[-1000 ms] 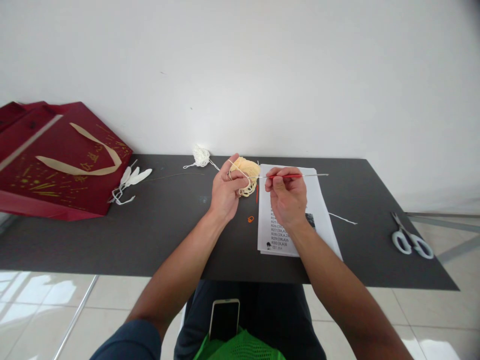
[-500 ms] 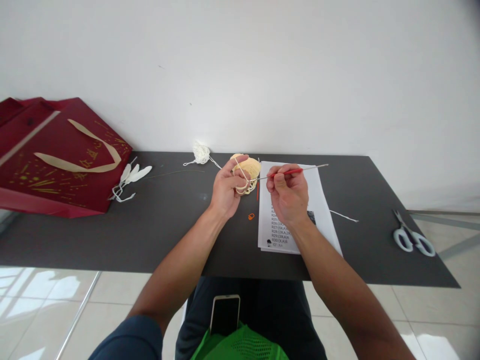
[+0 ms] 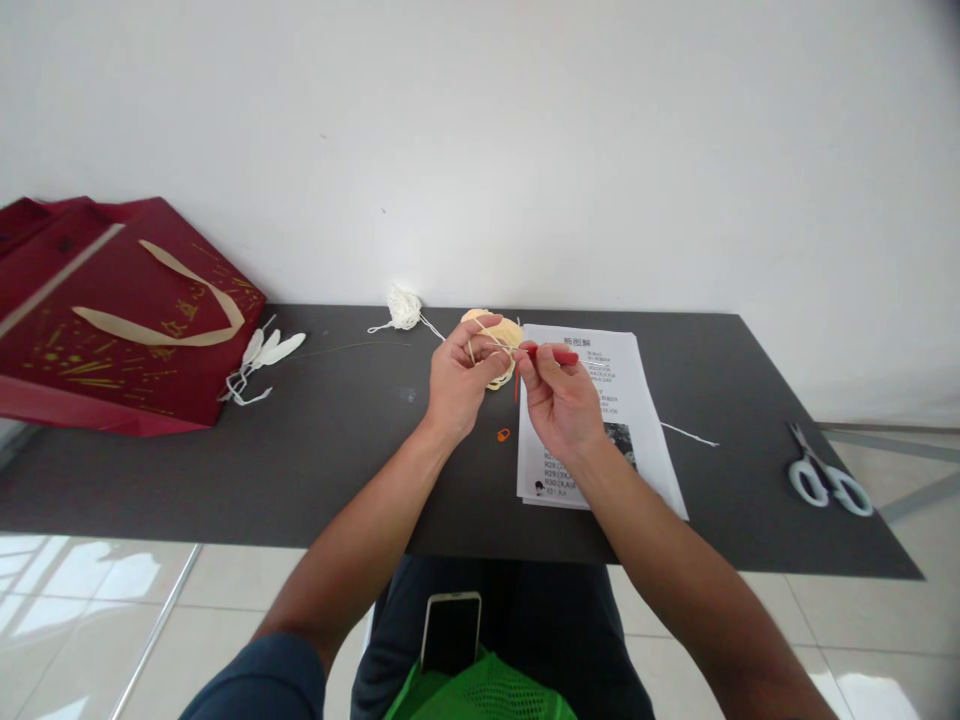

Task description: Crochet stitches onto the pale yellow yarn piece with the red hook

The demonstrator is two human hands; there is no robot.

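Pale yellow yarn loops over the fingers of my left hand (image 3: 459, 385), which is closed on a small piece of work. Behind those fingers lies a yellow ball of yarn (image 3: 504, 326), partly hidden by the hand. My right hand (image 3: 562, 405) pinches the red handle of a crochet hook (image 3: 559, 355). The hook's thin metal shaft reaches left to the yarn at my left fingertips; the stitches there are too small to make out. Under my right hand lie printed sheets (image 3: 651, 450). An orange stitch marker (image 3: 503, 435) rests on the dark table (image 3: 330, 460) between my forearms.
A dark red gift bag (image 3: 150, 330) stands at the left, with white feather-shaped pieces (image 3: 270, 350) beside it. White yarn (image 3: 403, 307) sits near the wall. Scissors (image 3: 829, 475) lie at the right. A phone (image 3: 451, 630) and green mesh (image 3: 487, 690) are at my lap.
My right hand has moved left with the crochet hook, bringing it close to my left fingers. The hook's shaft now passes across the yarn there. More of the printed sheet's top shows.
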